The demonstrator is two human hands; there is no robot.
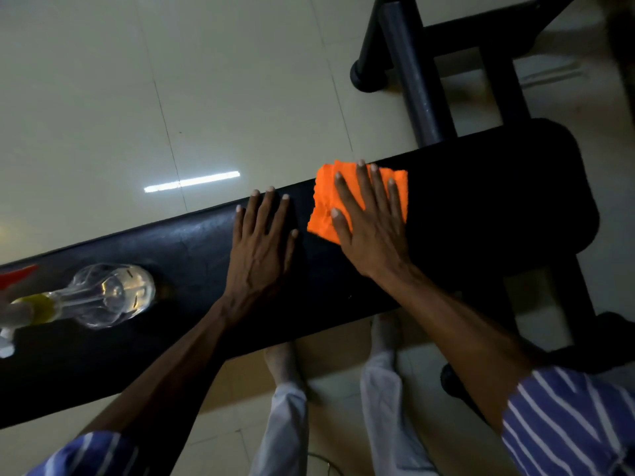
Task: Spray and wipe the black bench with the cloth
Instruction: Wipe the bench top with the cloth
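Note:
A long black padded bench (481,207) runs across the view from lower left to upper right. An orange cloth (324,204) lies flat on it near its far edge. My right hand (371,221) presses flat on the cloth, fingers spread. My left hand (263,238) rests flat on the bare bench just left of the cloth and holds nothing. A clear spray bottle (106,295) with a yellow collar and a red and white trigger head stands on the bench at the far left.
Black metal frame tubes (409,70) of the bench stand on the pale tiled floor (137,97) beyond the far end. More frame (563,297) sits under the right end. My feet and light trousers (285,407) are below the bench's near edge.

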